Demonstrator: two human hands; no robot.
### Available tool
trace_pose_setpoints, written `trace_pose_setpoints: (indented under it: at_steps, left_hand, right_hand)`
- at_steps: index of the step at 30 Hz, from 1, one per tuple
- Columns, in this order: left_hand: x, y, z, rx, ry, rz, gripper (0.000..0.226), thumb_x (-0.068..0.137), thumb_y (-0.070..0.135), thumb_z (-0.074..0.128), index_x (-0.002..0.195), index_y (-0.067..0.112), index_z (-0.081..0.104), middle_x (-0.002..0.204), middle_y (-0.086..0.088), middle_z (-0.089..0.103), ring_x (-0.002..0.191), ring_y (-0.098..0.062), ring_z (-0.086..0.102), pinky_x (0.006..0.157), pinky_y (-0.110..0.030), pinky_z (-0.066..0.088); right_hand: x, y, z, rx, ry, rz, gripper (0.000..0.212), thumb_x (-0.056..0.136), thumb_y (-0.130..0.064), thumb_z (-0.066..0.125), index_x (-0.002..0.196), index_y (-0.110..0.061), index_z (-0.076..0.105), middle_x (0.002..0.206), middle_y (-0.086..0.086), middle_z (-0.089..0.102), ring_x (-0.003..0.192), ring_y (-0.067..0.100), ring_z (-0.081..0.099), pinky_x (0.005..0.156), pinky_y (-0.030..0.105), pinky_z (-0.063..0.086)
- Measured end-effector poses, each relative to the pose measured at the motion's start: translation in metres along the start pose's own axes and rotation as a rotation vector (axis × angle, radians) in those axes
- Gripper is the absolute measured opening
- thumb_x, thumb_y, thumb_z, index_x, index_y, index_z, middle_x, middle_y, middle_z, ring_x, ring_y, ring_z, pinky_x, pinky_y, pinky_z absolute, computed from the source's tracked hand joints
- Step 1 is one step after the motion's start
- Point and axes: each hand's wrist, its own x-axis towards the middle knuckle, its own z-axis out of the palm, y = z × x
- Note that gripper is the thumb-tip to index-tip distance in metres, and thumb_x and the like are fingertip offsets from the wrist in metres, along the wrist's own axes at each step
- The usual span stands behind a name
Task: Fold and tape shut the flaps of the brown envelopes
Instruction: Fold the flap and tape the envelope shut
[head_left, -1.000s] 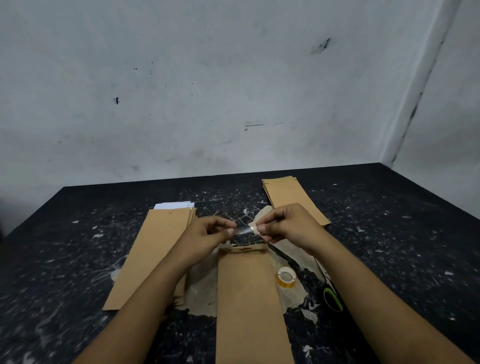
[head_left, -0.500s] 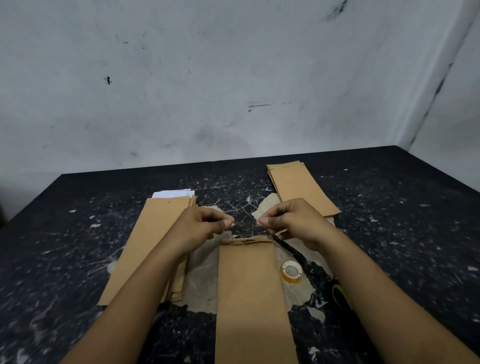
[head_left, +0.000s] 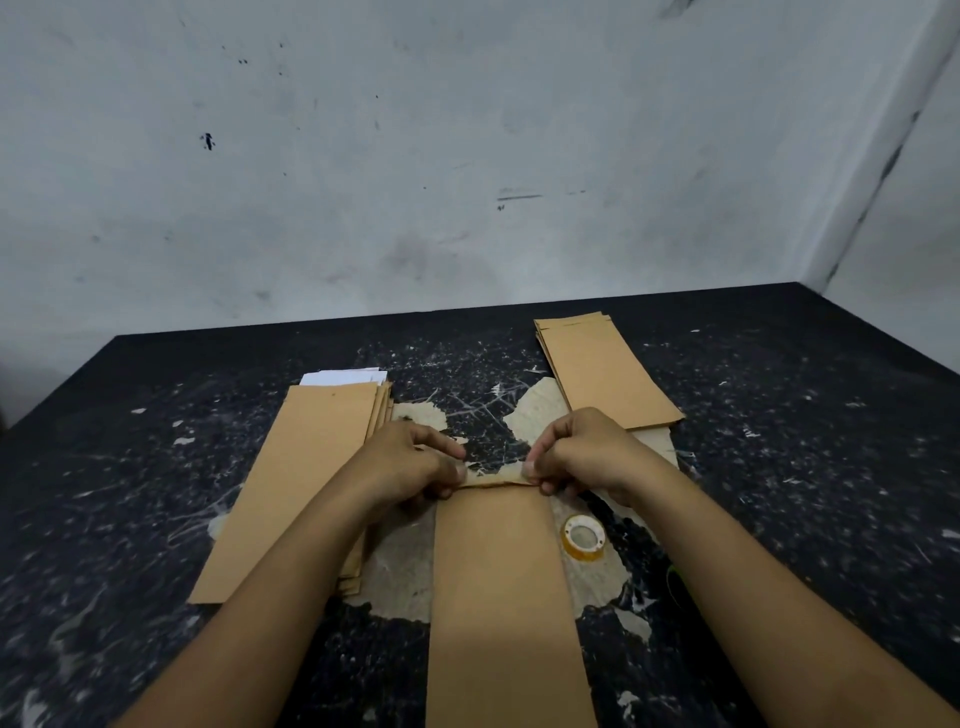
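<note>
Both hands at the flap

Left hand (head_left: 410, 462) and right hand (head_left: 582, 457) each pinch a far corner of the envelope (head_left: 504, 597) flap (tape presumably there); its long axis runs 6 to 12 on the counter (head_left: 779, 467), roll (head_left: 584, 538) at 3.

Two forearms enter from bottom edge, both bare to frame limit; no sleeve edge reaches view. Left hand (head_left: 410, 462) and right hand (head_left: 582, 452) bare: no gloves, rings, watch or bands visible. Nails short, possibly unpainted — fingertips too blurred to tell. Knuckles and wrists plain, unmarked.
</note>
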Motion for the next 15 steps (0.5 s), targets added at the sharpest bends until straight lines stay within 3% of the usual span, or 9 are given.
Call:
trace_pose_setpoints:
  at_steps: [4,11,15]
  left_hand:
    - [0.0016,-0.0007,0.0008,0.076,0.016,0.027,0.02,0.08,0.005,0.079,0.097,0.012,0.074,0.074,-0.003,0.072,0.059,-0.009,0.065,0.046,-0.016,0.045]
    - [0.0068,-0.0055,0.0033,0.142,0.051,0.024,0.019,0.074,0.01,0.084,0.089,0.017,0.075,0.071,-0.005,0.074,0.064,-0.014,0.069,0.054,-0.025,0.051]
    - [0.0084,-0.0053,0.0041,0.177,0.061,0.029,0.018,0.073,0.011,0.084,0.086,0.019,0.075,0.072,-0.003,0.075,0.068,-0.015,0.071,0.062,-0.027,0.056]
  right_hand:
    - [0.0014,0.0026,0.0008,-0.074,0.007,-0.015,0.012,0.079,0.008,0.071,0.073,-0.003,0.074,0.071,0.015,0.074,0.059,0.019,0.066,0.052,0.028,0.05]
    - [-0.0017,0.0017,0.0049,-0.192,0.059,-0.058,0.015,0.077,0.004,0.078,0.07,-0.008,0.073,0.072,0.007,0.076,0.061,0.018,0.07,0.06,0.031,0.059]
    - [-0.0024,0.0003,0.0085,-0.288,0.088,-0.081,0.01,0.076,0.0,0.077,0.072,-0.009,0.075,0.07,0.007,0.076,0.066,0.024,0.075,0.066,0.04,0.064]
